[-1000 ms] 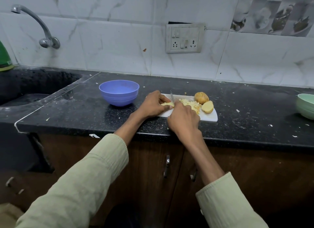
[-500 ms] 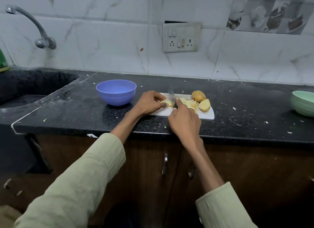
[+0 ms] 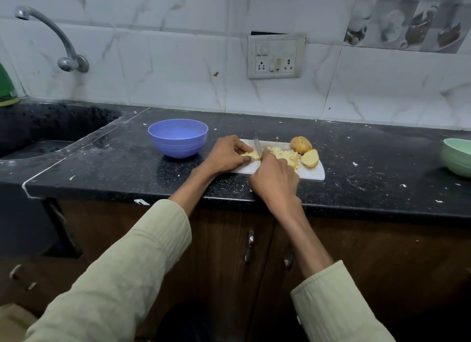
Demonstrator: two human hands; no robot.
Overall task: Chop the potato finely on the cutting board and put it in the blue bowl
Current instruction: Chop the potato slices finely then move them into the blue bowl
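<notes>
From my head camera: my left hand (image 3: 226, 154) pinches a pale yellow potato piece (image 3: 251, 155) on the white plastic cutting board (image 3: 312, 173). My right hand (image 3: 274, 181) grips a steel knife (image 3: 258, 147), its blade now lower into the piece than a moment ago. Another slice done; the round blue plastic bowl (image 3: 178, 137) just left remains empty.

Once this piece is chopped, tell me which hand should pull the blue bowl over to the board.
Left. The left hand holds the potato piece on the board's bowl-side end, next to the blue bowl. The right hand grips the knife and sits farther away.
</notes>
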